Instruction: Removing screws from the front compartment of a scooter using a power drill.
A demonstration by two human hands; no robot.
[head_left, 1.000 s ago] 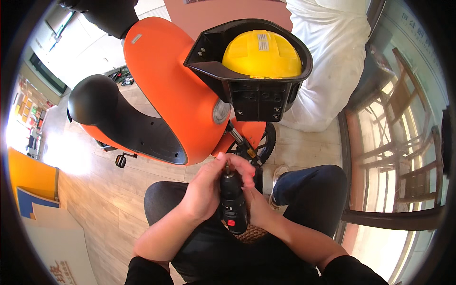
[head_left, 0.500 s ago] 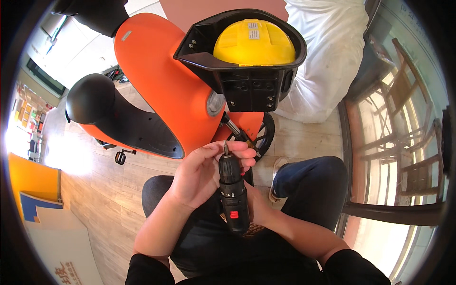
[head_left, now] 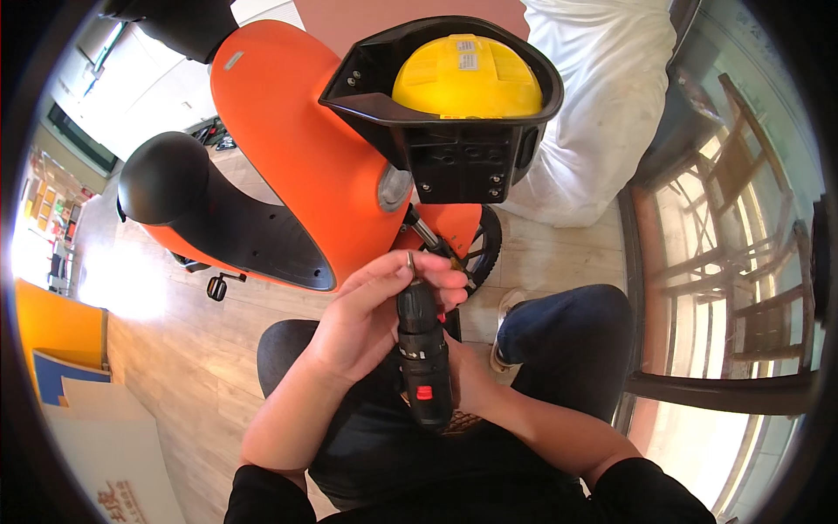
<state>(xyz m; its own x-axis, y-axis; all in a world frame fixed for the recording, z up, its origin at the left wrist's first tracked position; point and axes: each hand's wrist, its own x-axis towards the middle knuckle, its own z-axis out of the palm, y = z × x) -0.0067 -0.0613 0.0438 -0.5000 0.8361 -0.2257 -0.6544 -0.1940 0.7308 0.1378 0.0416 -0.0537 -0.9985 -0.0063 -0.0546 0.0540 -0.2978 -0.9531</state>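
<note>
A black cordless drill [head_left: 422, 358] with a red switch on top is held over my lap, its chuck toward the scooter. My right hand [head_left: 471, 375] is wrapped around the drill's grip, most of its fingers hidden behind the tool. At the front, my left hand [head_left: 362, 319] curls around the chuck, thumb and fingers closed on the short metal bit [head_left: 410, 261]. Just ahead stands an orange electric scooter [head_left: 288, 148] with a black seat. A black front basket [head_left: 471, 157] on it carries a yellow hard hat [head_left: 467, 79].
The scooter's front wheel [head_left: 484, 253] rests on the wooden floor [head_left: 209, 367]. White draped cloth [head_left: 602, 113] lies beyond the basket at right. A glass panel [head_left: 716, 218] on the right shows wooden chairs. Yellow and blue boards [head_left: 61, 336] stand at the left.
The drill has shifted slightly left and its front has tipped up a little. My left thumb has moved closer to the bit. The scooter has stayed put.
</note>
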